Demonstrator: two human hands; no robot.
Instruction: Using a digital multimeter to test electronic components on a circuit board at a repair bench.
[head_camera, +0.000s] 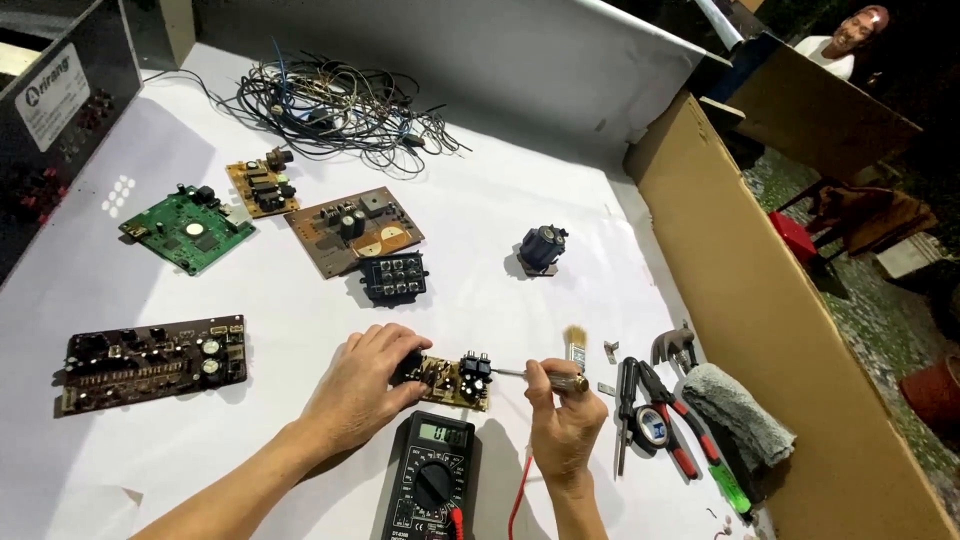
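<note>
Two hands are engaged: the small circuit board (452, 381) is clamped in the left hand (362, 385), fingers closed over its left end. To its right, a screwdriver (545, 377) is pinched in the right hand (563, 420), tip at the black connector (475, 367). The board should be kept flat on the desk (480, 230).

The tabletop (500, 220) is plain white. Beyond the black multimeter (430, 480) with its pale green screen lies a small yellow-brown circuit board (452, 382) carrying black parts. Far left of the multimeter sits a dark brown board (150, 362), and beyond that a bright green one (187, 229). Right of the multimeter are red-handled pliers (668, 425), a grey cloth (738, 412) and a green-handled tool (732, 488). A red lead (518, 500) runs beside the multimeter.
</note>
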